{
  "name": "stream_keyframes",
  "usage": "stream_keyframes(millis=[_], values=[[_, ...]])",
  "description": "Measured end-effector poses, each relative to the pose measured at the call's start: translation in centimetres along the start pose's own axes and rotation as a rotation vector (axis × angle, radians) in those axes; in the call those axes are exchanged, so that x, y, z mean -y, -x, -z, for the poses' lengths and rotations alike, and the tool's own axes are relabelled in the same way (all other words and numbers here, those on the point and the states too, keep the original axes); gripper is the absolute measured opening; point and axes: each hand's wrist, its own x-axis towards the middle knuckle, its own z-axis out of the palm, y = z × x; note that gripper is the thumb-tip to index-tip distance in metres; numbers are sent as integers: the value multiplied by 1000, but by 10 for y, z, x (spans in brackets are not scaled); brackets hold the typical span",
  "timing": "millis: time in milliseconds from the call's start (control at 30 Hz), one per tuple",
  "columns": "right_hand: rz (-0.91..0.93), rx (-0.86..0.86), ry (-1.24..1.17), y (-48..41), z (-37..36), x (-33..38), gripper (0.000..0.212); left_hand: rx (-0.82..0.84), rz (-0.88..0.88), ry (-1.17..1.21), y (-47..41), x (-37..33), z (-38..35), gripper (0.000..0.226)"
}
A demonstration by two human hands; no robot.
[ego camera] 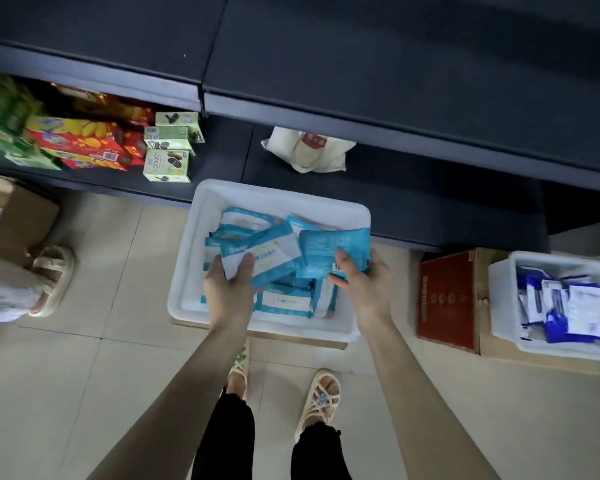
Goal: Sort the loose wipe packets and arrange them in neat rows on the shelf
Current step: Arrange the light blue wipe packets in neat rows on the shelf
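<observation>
Step in hand: picking from stock. We are bent over the white bin (pixel 281 192) on the floor (pixel 84 368), with both hands inside it.

- Left grip (pixel 227 289): thumb and fingers pinch a white-faced packet (pixel 271 252) by its near end, just above the pile.
- Right grip (pixel 364 284): closed round a teal packet (pixel 326 251), printed back up, lifted at the bin's right side.

On the part of the shelf (pixel 413 209) we can see, no wipes stand in rows yet, so we judge the task to be at an early stage.

The next move calls for turning the two packets to face the same way, then carrying them up and forward to the shelf and setting them edge to edge. The film looks slick, so we would keep a firm pinch.

Containers:
- The white bin holds a loose heap of teal-and-white packets (pixel 286 301), overlapping and facing every way.
- The second bin (pixel 499 306), well apart to the right, holds dark blue and white packets (pixel 565 306), also jumbled.
- A cloth bag (pixel 309 150) lies on the shelf behind the white bin. We cannot tell what it contains.
</observation>
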Motion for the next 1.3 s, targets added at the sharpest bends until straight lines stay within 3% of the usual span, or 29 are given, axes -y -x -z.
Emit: stream_keyframes(millis=[133,233,333,467,533,600,633,733,833,900,1133,1300], values=[[197,81,-53,39,36,74,10,125,15,260,68,-61,-30,7],[376,177,-40,72,56,134,8,278,26,435,118,-118,-46,37],[502,262,-29,111,72,193,10,496,-90,520,165,-175,-52,40],[550,359,-62,144,84,262,45,606,-227,537,201,-241,-52,38],[625,333,-27,148,84,289,32,644,-289,518,211,-268,-52,43],[732,286,24,148,80,312,4,684,-335,516,217,-291,-54,46],[778,264,54,147,78,323,12,698,-354,514,218,-301,-55,46],[796,231,131,138,71,354,38,708,-383,486,211,-328,-57,45],[661,325,134,132,67,389,74,707,-390,456,192,-354,-56,35],[642,401,99,130,65,411,67,708,-423,416,176,-374,-57,30],[670,351,92,107,51,463,28,590,-533,373,132,-436,-62,30],[666,409,83,100,43,496,28,529,-546,413,102,-477,-69,22]])
